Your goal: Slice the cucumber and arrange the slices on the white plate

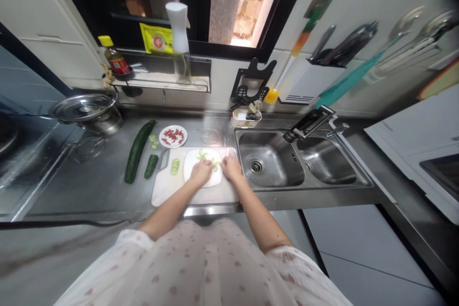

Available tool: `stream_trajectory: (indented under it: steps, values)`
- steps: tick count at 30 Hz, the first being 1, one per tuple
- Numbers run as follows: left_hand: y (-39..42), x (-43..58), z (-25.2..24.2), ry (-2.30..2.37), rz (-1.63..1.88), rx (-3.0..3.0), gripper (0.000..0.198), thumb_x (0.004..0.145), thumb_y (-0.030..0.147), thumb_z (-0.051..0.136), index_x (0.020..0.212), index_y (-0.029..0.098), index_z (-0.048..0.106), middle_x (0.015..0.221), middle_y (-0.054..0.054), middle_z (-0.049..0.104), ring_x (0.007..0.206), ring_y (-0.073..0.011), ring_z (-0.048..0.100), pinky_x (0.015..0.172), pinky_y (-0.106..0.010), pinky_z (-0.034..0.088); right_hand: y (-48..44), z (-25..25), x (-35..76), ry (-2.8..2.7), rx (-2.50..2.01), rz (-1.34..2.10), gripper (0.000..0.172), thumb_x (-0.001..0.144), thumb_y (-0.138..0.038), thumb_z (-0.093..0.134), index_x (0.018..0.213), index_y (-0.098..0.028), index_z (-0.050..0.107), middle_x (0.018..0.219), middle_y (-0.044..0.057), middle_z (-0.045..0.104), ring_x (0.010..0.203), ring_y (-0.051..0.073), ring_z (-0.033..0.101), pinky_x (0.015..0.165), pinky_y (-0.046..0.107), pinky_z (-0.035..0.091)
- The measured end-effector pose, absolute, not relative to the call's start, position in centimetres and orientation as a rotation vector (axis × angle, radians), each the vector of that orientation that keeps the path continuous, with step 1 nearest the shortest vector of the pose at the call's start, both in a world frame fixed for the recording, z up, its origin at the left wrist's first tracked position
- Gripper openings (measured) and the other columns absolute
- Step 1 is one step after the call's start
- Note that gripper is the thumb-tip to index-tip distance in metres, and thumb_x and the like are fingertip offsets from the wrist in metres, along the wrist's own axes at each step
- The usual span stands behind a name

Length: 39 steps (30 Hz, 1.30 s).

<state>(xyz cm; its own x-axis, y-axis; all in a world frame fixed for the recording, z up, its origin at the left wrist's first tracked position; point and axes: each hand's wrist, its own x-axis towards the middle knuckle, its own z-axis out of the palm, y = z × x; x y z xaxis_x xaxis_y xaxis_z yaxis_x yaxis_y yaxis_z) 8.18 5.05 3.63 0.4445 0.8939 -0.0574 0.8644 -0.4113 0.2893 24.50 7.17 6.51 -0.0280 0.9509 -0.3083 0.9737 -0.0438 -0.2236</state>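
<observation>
Over the plate (214,181) on the cutting board (168,193), left hand (201,171) and right hand (231,167) sat close, reaching its cucumber slices (215,165); whether fingers pinched any was unclear.

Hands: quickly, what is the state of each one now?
Left hand: on the white plate, grip cannot be told.
Right hand: beside the cucumber slices, grip cannot be told.

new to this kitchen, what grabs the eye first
The left hand and right hand meet over cucumber slices on a white plate atop a cutting board. A long whole cucumber lies left of it on the steel counter; a double sink sits right.
</observation>
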Motion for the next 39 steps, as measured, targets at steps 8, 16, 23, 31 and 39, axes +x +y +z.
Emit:
stream_trajectory:
  steps: [8,16,23,31,39]
  values:
    - [5.1,8.2,3.4,1.504,0.147,2.447,0.032,0.09,0.017,0.045,0.113,0.023,0.066,0.111,-0.009,0.062,0.108,-0.0234,0.048,0.089,-0.033,0.044,7.1,6.8,24.5,2.127,2.154,-0.615,0.021,0.091,-0.029,0.049,0.097,-0.018,0.065,0.099,0.009,0.068,0.088,0.017,0.06,0.068,0.024,0.037]
    - [4.9,8.2,3.6,1.507,0.112,2.458,0.034,0.091,0.017,0.043,0.116,0.024,0.064,0.113,-0.008,0.061,0.108,-0.0236,0.047,0.085,-0.032,0.045,6.9,6.9,24.2,2.102,2.171,-0.613,0.021,0.092,-0.03,0.048,0.1,-0.018,0.063,0.101,0.009,0.068,0.089,0.018,0.06,0.07,0.024,0.038]
    - [5.0,8.3,3.9,1.496,0.084,2.467,0.032,0.091,0.016,0.042,0.112,0.022,0.065,0.11,-0.009,0.061,0.108,-0.024,0.047,0.085,-0.032,0.044,7.0,6.9,23.9,2.079,2.175,-0.603,0.022,0.093,-0.03,0.047,0.104,-0.017,0.062,0.102,0.01,0.068,0.094,0.018,0.06,0.073,0.024,0.039]
    - [5.2,8.3,4.1,1.481,0.08,2.479,0.031,0.09,0.016,0.041,0.104,0.021,0.068,0.104,-0.01,0.061,0.106,-0.0231,0.047,0.087,-0.033,0.044,6.6,6.8,23.9,2.082,2.22,-0.62,0.026,0.093,-0.028,0.044,0.106,-0.017,0.063,0.106,0.012,0.067,0.095,0.019,0.061,0.075,0.025,0.04]
    - [5.4,8.4,4.6,1.507,0.092,2.385,0.03,0.089,0.015,0.042,0.098,0.02,0.071,0.104,-0.009,0.061,0.106,-0.0223,0.049,0.089,-0.032,0.043,6.4,6.3,23.9,2.07,2.233,-0.574,0.024,0.094,-0.028,0.044,0.107,-0.018,0.061,0.108,0.012,0.065,0.098,0.019,0.06,0.076,0.025,0.041]
